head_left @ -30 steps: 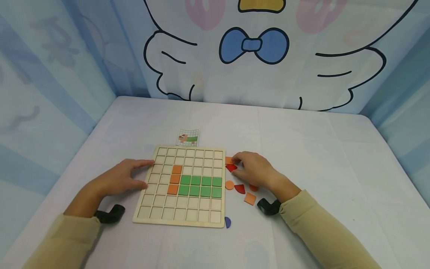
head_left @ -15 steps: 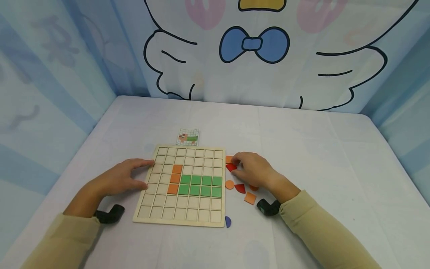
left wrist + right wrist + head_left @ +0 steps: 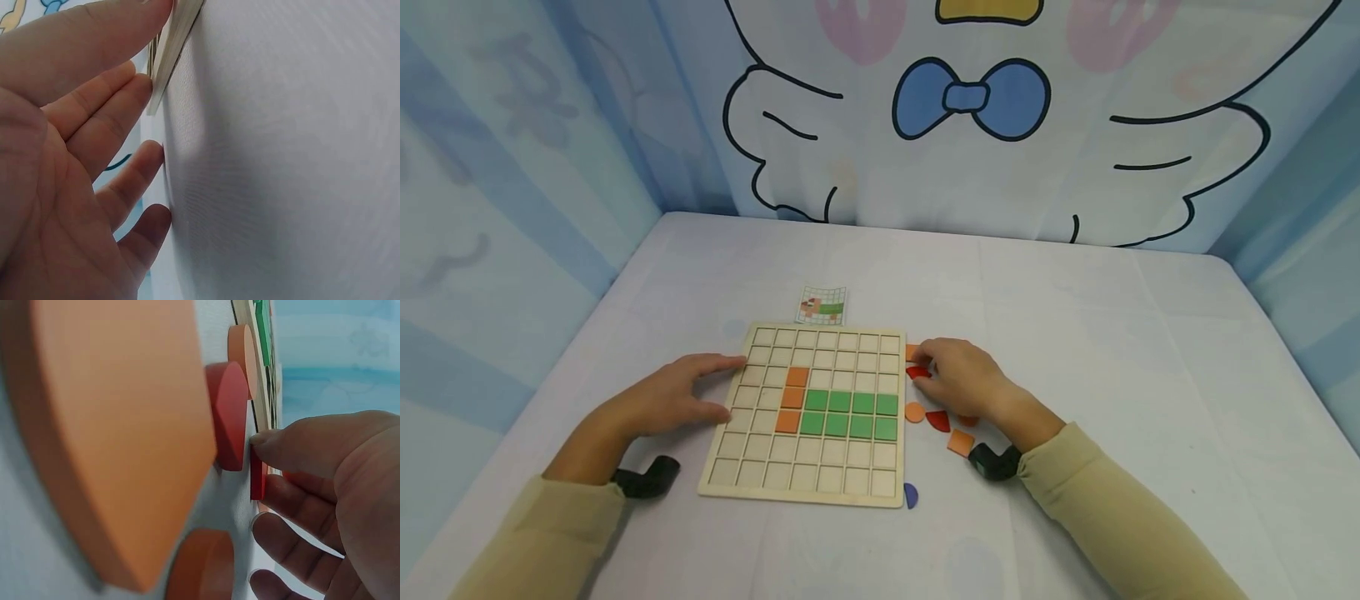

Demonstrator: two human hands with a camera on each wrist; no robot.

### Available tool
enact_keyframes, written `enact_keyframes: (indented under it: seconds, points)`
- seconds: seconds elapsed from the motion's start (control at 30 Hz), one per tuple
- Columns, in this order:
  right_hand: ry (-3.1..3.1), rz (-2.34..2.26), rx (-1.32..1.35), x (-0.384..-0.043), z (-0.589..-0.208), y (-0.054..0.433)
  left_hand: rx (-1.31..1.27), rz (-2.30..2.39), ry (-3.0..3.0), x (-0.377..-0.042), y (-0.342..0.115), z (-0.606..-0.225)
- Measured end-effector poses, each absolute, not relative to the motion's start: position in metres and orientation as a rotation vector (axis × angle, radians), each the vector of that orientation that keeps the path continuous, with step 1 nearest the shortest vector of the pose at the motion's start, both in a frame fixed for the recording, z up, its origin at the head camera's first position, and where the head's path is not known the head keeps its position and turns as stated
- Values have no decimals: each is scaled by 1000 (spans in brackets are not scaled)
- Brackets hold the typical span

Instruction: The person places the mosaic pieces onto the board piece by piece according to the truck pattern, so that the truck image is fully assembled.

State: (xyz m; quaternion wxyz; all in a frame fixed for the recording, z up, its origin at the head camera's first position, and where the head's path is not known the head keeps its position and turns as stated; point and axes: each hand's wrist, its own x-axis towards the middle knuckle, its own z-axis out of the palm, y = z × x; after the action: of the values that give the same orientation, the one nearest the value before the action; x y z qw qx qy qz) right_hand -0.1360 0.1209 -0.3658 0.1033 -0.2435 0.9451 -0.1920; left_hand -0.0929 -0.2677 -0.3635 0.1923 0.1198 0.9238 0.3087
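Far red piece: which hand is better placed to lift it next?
Likely the right hand: its thumb touches the red piece; the left hand is at the opposite edge of the board.

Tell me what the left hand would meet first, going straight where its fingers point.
The left hand would likely meet the left edge of the wooden grid board first; the two look touching or nearly so, contact being hard to judge.
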Motion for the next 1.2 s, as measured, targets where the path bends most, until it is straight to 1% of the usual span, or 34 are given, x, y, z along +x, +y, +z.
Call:
enact_keyframes:
  seconds: [1.2]
  points:
    - [2772, -669, -667, -135, -365, 134, 362, 888, 2588, -92, -268, -363]
